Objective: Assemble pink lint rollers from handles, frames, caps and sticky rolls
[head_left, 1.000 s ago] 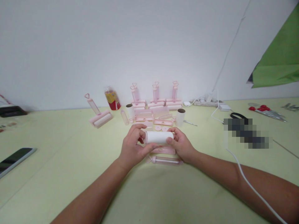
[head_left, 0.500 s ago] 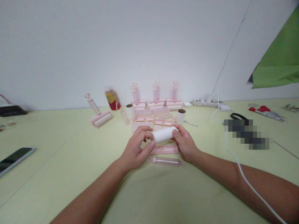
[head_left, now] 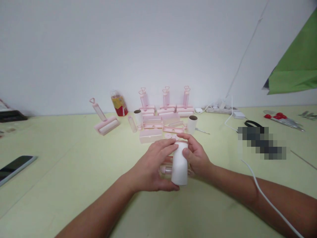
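Between my hands a white lint roller refill (head_left: 180,165) stands nearly upright above the table, a thin pink rim showing at its top. My left hand (head_left: 155,163) grips it from the left, thumb under the bottom end and fingers near the top. My right hand (head_left: 198,153) is closed on its upper right side, with the thumb on the white surface. Behind the roll, partly hidden, lie a pink roller frame (head_left: 168,160) and a clear-and-pink handle (head_left: 166,170). Pink end discs (head_left: 168,136) lie just beyond my fingers.
Assembled pink lint rollers (head_left: 165,110) stand along the wall, another lint roller (head_left: 107,125) to the left. White rolls (head_left: 192,124), pink covers (head_left: 150,135) and a screwdriver (head_left: 202,131) lie ahead. A white cable (head_left: 262,191) crosses above my right forearm. A phone (head_left: 17,168) lies left.
The roll has turned from lying sideways to nearly upright and come lower. My left hand has shifted its thumb to the roll's bottom end, its fingers to the top.
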`<state>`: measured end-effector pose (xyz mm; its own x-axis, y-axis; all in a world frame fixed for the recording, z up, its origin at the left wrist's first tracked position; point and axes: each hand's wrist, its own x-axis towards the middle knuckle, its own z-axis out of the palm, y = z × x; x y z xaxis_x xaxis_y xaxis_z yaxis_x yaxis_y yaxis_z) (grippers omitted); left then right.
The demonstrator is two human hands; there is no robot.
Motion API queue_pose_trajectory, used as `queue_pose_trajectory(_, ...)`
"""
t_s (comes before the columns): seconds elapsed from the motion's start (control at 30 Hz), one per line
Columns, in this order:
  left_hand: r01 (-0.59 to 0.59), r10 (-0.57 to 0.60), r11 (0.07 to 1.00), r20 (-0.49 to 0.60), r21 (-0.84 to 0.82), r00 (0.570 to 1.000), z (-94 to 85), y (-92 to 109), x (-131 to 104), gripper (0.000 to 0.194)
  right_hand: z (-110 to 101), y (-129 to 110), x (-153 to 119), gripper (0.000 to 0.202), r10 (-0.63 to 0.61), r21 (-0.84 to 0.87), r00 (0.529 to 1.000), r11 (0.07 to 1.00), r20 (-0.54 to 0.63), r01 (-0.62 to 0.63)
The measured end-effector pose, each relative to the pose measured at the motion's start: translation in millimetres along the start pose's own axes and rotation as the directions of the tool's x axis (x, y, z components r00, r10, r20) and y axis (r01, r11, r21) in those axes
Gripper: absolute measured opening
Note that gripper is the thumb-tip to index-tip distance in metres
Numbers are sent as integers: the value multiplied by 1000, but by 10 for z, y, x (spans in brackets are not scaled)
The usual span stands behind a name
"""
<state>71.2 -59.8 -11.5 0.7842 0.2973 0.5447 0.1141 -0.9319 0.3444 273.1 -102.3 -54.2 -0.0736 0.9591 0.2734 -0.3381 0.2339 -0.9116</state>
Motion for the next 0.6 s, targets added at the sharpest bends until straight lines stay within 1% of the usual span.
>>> queue_pose_trajectory(0.1,-8,7,1000,41,11,999,16,62,13,108,37,1,-42,65,24,27,1000,999,18,-25)
queue_pose_trajectory(0.17,32,-32,999,50,9,998,9,90,14,102,32,16,-42,66,37,19,998,999,45,-38)
queue_pose_trajectory(0.23,77,-77,997,22,-10,997,-24,89,2,96,4,41,-19,63,22,-17,997,1000,67,-21)
queue_pose_trajectory(0.27,97,-97,995,-12,-24,995,-51,72,-12,93,-19,54,1,58,-1,-67,998,998,62,5)
queue_pose_trajectory(0.3,112,-114,993,-60,-37,992,-84,44,-31,90,-46,66,26,52,-25,-152,998,988,52,32)
queue_pose_trajectory(0.33,125,-130,991,-112,-52,985,-120,6,-56,88,-77,76,54,47,-41,-273,998,961,40,50)
queue_pose_trajectory(0.37,139,-149,988,-158,-69,976,-157,-38,-85,84,-109,83,83,42,-44,-415,998,908,34,54)
queue_pose_trajectory(0.4,155,-170,984,-194,-89,966,-191,-87,-115,81,-139,87,112,37,-29,-560,999,828,33,43)
queue_pose_trajectory(0.47,181,-211,973,-235,-144,949,-242,-176,-173,77,-190,88,163,28,41,-779,998,627,42,7)
queue_pose_trajectory(0.5,191,-230,966,-241,-172,943,-256,-209,-195,75,-208,87,181,23,77,-842,996,539,45,-4)
queue_pose_trajectory(0.53,199,-244,960,-241,-194,939,-262,-233,-210,75,-222,87,194,18,111,-882,992,472,52,-6)
queue_pose_trajectory(0.6,206,-256,954,-235,-217,938,-255,-250,-219,74,-241,92,207,12,168,-924,983,384,70,1)
